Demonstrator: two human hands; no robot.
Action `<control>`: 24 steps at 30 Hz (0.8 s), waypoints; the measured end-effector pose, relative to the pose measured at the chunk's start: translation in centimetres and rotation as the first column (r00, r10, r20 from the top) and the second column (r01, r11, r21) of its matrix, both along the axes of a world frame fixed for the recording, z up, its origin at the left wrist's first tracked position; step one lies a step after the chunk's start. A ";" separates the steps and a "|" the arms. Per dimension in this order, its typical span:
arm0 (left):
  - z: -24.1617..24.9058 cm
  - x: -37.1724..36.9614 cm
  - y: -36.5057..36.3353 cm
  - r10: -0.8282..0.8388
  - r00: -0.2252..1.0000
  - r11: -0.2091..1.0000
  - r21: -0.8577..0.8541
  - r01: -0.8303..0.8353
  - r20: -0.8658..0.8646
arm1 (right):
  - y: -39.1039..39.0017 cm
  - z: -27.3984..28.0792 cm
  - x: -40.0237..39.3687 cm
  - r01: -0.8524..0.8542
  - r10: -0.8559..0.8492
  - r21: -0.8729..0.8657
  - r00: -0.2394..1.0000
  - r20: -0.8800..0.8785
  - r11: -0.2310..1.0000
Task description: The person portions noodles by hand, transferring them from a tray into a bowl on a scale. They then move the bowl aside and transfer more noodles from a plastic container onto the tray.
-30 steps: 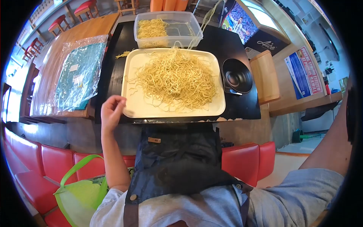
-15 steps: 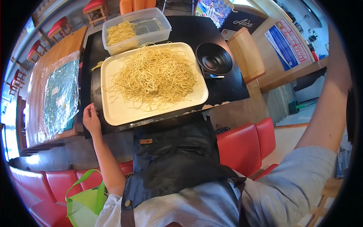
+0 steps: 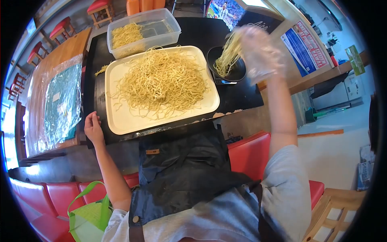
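My right hand (image 3: pixel 261 54), in a clear plastic glove and blurred by motion, grips a bunch of yellow noodles (image 3: pixel 229 58) whose strands hang into a black bowl (image 3: pixel 213 54). That bowl stands on a small scale (image 3: pixel 225 82), mostly hidden beneath it. At the table's left edge rests my bare left hand (image 3: pixel 94 128), its fingers loosely bent and holding nothing. Between the hands lies a cream tray (image 3: pixel 121 126) with a large heap of noodles (image 3: pixel 165 80).
Behind the tray, a clear plastic container (image 3: pixel 143 46) has noodles at its left. A few stray noodles (image 3: pixel 101 70) lie on the black table (image 3: pixel 242 97). A plastic-wrapped wooden table (image 3: pixel 60 101) stands left; red chairs (image 3: pixel 250 155) are near my body. A black box (image 3: pixel 260 22) stands behind the bowl.
My right arm has swung in from the far right; its gloved hand now holds noodles over the bowl, which was bare before. My left hand stays at the table edge.
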State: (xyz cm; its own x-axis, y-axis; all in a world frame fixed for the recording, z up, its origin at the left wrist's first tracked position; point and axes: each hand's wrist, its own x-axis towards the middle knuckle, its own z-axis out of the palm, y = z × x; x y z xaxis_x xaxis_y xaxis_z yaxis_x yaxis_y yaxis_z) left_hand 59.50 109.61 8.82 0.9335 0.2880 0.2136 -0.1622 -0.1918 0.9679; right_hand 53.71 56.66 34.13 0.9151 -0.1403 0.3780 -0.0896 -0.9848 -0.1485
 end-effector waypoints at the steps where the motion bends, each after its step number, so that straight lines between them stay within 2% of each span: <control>1: 0.1 0.0 0.0 0.001 1.000 1.000 0.004 -0.001 -0.002 | -2.6 -3.4 1.3 -0.208 0.221 0.117 0.969 -0.108 0.971; 2: 0.2 0.0 -0.1 -0.001 1.000 1.000 0.008 0.001 0.001 | -5.2 -6.8 2.4 -0.387 0.437 0.253 0.880 -0.185 0.887; 3: 0.2 -0.1 -0.1 -0.004 1.000 1.000 0.013 0.004 0.003 | -3.8 -6.7 1.4 -0.383 0.436 0.260 0.881 -0.186 0.886; 5: 0.2 -0.1 -0.1 -0.012 1.000 1.000 0.024 0.012 0.007 | -0.5 -6.7 -1.3 -0.407 0.410 -0.064 0.910 0.054 0.911; 6: 0.2 -0.1 0.0 -0.017 1.000 0.999 0.030 0.017 0.017 | 0.1 -6.5 -1.8 -0.408 0.411 -0.062 0.910 0.051 0.911; 7: 0.1 -0.2 0.0 -0.016 1.000 0.999 0.029 0.015 0.014 | 0.6 -6.3 -2.2 -0.368 0.316 0.382 0.929 0.194 0.847; 8: 0.1 -0.2 0.0 -0.012 1.000 1.000 0.022 0.012 0.005 | 0.9 -6.1 -2.5 -0.318 0.163 0.746 0.947 0.276 0.586; 9: 0.1 -0.2 0.1 -0.011 1.000 1.000 0.017 0.011 -0.003 | 1.0 -5.8 -2.8 -0.271 -0.015 0.945 0.960 0.278 0.184; 10: 0.2 -0.1 0.1 -0.017 1.000 1.000 0.020 0.017 -0.005 | 0.7 -5.5 -2.9 -0.268 -0.021 0.946 0.961 0.277 0.182; 11: 0.1 -0.1 0.2 -0.016 1.000 0.999 0.036 0.016 -0.004 | -0.1 -5.0 -2.9 -0.318 0.247 0.939 0.907 0.342 -0.135; 12: 0.0 0.0 0.1 -0.012 1.000 0.999 0.051 0.013 -0.003 | -1.0 -4.7 -2.7 -0.253 0.460 0.862 0.760 0.458 -0.439; 13: -0.1 0.0 0.1 -0.014 1.000 0.999 0.051 0.015 -0.005 | -2.3 -4.6 -2.4 -0.252 0.459 0.862 0.762 0.457 -0.439; 14: -0.2 0.0 0.2 -0.019 1.000 0.998 0.052 0.019 0.001 | -4.0 -4.7 -1.8 -0.536 0.345 0.843 0.801 0.490 0.048; 15: -0.1 -0.1 0.2 -0.023 1.000 0.998 0.055 0.022 0.008 | -5.1 -4.7 -1.4 -0.598 0.249 0.587 0.785 0.568 0.546; 16: -0.1 -0.1 0.2 -0.023 1.000 0.998 0.058 0.023 0.008 | -6.0 -5.0 -1.2 -0.416 0.202 0.181 0.720 0.664 0.891; 17: 0.1 -0.2 0.1 -0.015 1.000 0.998 0.059 0.015 0.008 | -4.9 -4.0 -2.1 -0.415 0.199 0.183 0.720 0.665 0.891; 18: 0.3 -0.1 0.0 -0.010 1.000 0.998 0.060 0.009 0.008 | -2.4 -1.9 -3.8 -0.261 -0.079 0.514 0.833 0.548 0.817; 19: 0.1 0.0 0.1 -0.015 1.000 0.998 0.060 0.014 0.010 | -0.6 -0.5 -5.1 -0.069 -0.313 0.773 0.888 0.335 0.631; 22: -0.5 0.3 0.3 -0.028 1.000 0.998 0.049 0.028 -0.003 | 0.5 0.5 -6.3 0.014 -0.352 0.781 0.898 0.265 0.624; 24: -0.2 0.1 0.4 -0.022 1.000 0.999 0.047 0.023 -0.014 | -1.8 -0.6 -5.9 0.016 -0.341 0.785 0.906 0.250 0.620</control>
